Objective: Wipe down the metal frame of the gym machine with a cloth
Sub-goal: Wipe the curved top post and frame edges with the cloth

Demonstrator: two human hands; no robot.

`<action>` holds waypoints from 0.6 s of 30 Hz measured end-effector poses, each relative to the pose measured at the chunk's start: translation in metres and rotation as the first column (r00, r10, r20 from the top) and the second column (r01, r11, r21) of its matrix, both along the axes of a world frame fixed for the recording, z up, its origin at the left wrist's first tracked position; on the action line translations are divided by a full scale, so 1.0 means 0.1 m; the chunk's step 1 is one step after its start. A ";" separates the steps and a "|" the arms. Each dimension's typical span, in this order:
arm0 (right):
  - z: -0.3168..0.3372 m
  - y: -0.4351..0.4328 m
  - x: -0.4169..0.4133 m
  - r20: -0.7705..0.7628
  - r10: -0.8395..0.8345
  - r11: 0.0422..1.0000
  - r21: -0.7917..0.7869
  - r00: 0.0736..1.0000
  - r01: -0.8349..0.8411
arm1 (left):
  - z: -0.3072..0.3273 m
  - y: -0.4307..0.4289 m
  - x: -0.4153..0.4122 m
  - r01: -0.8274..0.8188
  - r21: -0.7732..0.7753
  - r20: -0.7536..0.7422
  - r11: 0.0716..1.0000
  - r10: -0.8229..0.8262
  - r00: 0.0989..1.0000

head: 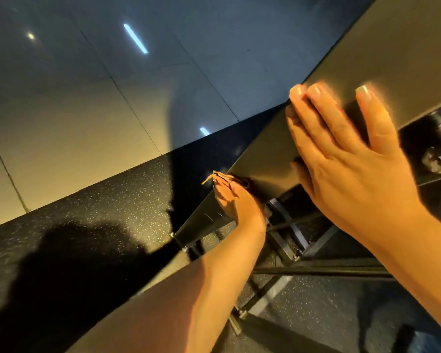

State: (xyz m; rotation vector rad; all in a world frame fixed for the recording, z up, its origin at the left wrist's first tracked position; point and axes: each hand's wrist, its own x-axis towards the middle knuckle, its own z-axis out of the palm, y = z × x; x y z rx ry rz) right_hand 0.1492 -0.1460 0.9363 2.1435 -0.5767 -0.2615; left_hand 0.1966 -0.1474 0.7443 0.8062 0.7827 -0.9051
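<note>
**A:** The metal frame (270,154) is seen slanting across the view as a broad dark beam. The cloth (215,177) is found at its left edge, about halfway down, where a frayed tan corner pokes out.

**B:** It is clutched by the left hand (236,200), fingers closed over it and pressed against that edge. Most of the fabric is hidden under the hand, so how much of it meets the metal cannot be told.

**A:** Higher up, the right hand (346,159) is laid flat on the beam's face. The fingers are straight and spread, nothing is grasped, and the thumb seems tucked at the underside. A brace is judged here, not a wipe.

**B:** So the wiping stroke itself is the step in hand, with the edge being worked. The run down to the bolted foot (178,238), beside the speckled floor mat (99,212), may well need covering. So may the thin struts (316,270) behind.

**A:** For the next move, the cloth would be drawn along that left edge toward the foot under steady pressure. It is best bunched under the fingers so the loose threads are not snagged on the bolts.

**B:** The bracing hand would be left planted near the beam's upper end, or shifted only once the stroke is finished.
</note>
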 end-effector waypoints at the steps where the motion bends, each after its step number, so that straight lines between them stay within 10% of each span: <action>1: -0.04 0.00 -0.01 -0.029 0.004 1.000 -0.027 1.000 -0.005 | 0.08 -0.04 0.03 0.073 0.012 0.061 0.997 -0.073 0.995; 4: -0.09 -0.01 -0.05 -0.049 0.013 0.996 -0.083 0.999 -0.017 | 0.50 0.02 -0.04 0.328 0.206 0.331 0.922 -0.381 0.863; 7: -0.11 -0.02 -0.05 -0.043 0.024 0.994 -0.106 0.999 -0.028 | 0.53 0.18 -0.27 0.396 0.351 0.793 0.848 -0.495 0.356; 10: -0.14 -0.05 -0.03 -0.006 0.041 0.996 -0.084 0.999 -0.041 | 0.15 0.22 -0.26 0.351 0.395 0.881 0.849 -0.458 0.116; 15: -0.36 -0.06 -0.05 0.009 0.082 0.980 -0.181 0.997 -0.079 | -0.45 0.03 -0.08 0.337 0.400 0.557 0.852 -0.518 0.649; 18: -0.48 -0.05 -0.08 0.002 0.095 0.980 -0.177 0.996 -0.093 | -0.27 -0.01 -0.13 0.358 0.335 0.537 0.872 -0.489 0.688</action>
